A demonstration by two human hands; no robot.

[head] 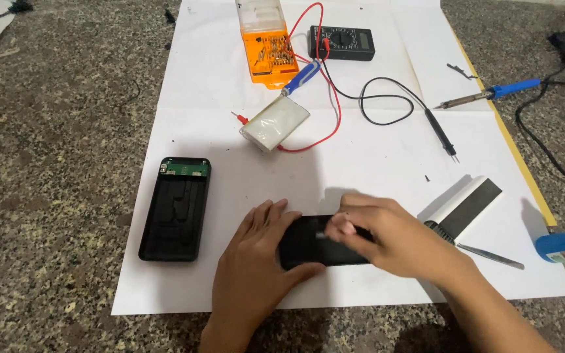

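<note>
I hold the black cover (318,243) flat on the white paper (387,163) near its front edge: my left hand (253,271) grips its end, my right hand (380,238) pinches its top edge. Next, I judge, comes a careful, steady lift.

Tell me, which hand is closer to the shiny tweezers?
Right. The right hand rests on the black cover, just left of the tweezers. The left hand holds the cover's far side, farther away.

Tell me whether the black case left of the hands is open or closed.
Open: the black case lies cover-off, its moulded inside and a green circuit board at its top end exposed.
</note>
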